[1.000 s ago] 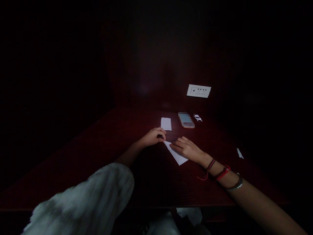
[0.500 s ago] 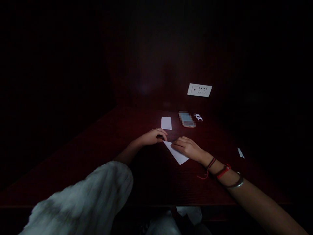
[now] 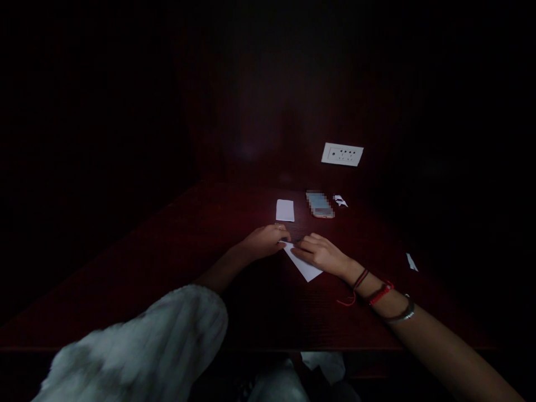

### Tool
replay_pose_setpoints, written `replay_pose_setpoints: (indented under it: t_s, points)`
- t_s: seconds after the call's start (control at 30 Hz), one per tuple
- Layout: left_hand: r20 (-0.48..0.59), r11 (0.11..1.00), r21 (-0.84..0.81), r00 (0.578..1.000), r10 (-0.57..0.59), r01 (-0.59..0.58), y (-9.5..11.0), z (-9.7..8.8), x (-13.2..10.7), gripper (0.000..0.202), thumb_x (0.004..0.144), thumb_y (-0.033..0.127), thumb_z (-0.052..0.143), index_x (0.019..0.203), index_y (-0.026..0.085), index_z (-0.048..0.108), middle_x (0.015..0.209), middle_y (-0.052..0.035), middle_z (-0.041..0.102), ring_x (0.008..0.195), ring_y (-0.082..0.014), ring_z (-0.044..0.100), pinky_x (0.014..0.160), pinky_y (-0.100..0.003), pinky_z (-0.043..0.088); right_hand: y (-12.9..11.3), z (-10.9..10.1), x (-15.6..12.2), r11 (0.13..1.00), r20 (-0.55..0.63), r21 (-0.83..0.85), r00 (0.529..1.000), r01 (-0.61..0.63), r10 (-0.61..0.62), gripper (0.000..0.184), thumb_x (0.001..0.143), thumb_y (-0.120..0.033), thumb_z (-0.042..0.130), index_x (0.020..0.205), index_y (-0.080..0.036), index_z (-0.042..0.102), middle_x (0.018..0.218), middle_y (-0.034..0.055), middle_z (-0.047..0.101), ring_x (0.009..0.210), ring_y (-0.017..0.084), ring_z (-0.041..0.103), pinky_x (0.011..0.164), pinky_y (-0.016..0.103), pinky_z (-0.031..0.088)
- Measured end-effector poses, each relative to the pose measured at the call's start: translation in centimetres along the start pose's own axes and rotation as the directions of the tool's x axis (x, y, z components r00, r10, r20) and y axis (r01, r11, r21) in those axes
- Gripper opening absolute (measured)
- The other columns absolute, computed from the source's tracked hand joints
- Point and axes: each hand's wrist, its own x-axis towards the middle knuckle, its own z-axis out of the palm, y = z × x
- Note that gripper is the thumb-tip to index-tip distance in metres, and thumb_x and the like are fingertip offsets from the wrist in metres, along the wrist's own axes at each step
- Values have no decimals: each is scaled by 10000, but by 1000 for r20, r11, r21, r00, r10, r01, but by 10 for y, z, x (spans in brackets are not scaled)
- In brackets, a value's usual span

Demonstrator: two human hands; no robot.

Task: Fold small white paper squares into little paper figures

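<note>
A white piece of paper [image 3: 305,267], folded to a triangle shape, lies on the dark red table between my hands. My left hand [image 3: 268,241] is closed at its far left corner, thumb and fingers pinching the tip. Across the upper right part of the paper rests my right hand [image 3: 320,252], its fingers pressed together and bent over the sheet, hiding that side. Bracelets circle my right wrist, and a loose red cord end hangs from one.
Beyond my hands lie a small white paper stack [image 3: 285,210], a phone [image 3: 320,204] with a blurred screen and crumpled paper scraps [image 3: 340,200]. Another paper scrap [image 3: 412,262] is at the right. A white power socket [image 3: 342,154] is on the back wall.
My left hand has shifted slightly right and nearer, its fingers coming down over the paper's left corner. My right hand has hardly moved.
</note>
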Motion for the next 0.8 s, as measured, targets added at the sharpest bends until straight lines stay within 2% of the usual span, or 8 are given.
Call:
replay_pose_setpoints:
  t_s: [0.13, 0.33, 0.47, 0.63, 0.8]
  points:
    - [-36, 991, -51, 991, -129, 127, -5, 8, 2, 203, 658, 194, 498, 857, 186, 537, 818, 1, 532, 760, -115, 487, 677, -203, 369, -1, -2, 0, 1000, -12, -9, 1000, 12, -12, 231, 825, -178, 325, 982, -164, 494, 810, 58, 530, 751, 138, 419, 629, 286, 297]
    - [9, 943, -203, 964, -267, 263, -11, 12, 3, 210, 682, 234, 443, 851, 170, 550, 684, 22, 567, 609, -81, 502, 567, -173, 357, -2, -1, -1, 999, -42, -17, 998, 38, -39, 221, 820, -171, 338, 972, -160, 497, 833, 62, 526, 742, 131, 415, 632, 285, 292]
    - [0, 921, -254, 952, -307, 297, -13, 14, 2, 213, 660, 245, 458, 836, 172, 552, 660, 26, 568, 590, -80, 501, 541, -166, 353, -3, 0, -1, 998, -42, -25, 998, 49, -50, 221, 822, -171, 332, 965, -156, 500, 801, 57, 525, 724, 129, 413, 613, 282, 284]
    - [51, 876, -325, 932, -359, 355, -15, 16, 2, 241, 617, 251, 511, 839, 168, 554, 664, 24, 557, 594, -86, 494, 538, -171, 360, -4, -2, 0, 998, -39, -28, 998, 56, -57, 222, 823, -167, 330, 962, -154, 502, 787, 59, 524, 727, 129, 411, 614, 283, 278]
    - [-109, 881, -267, 896, -430, 390, -19, 20, 3, 333, 529, 219, 607, 858, 178, 568, 771, 1, 504, 677, -99, 464, 626, -189, 381, -4, -2, 1, 998, -39, -13, 997, 60, -60, 224, 825, -170, 327, 955, -155, 509, 766, 56, 522, 718, 124, 410, 615, 283, 276]
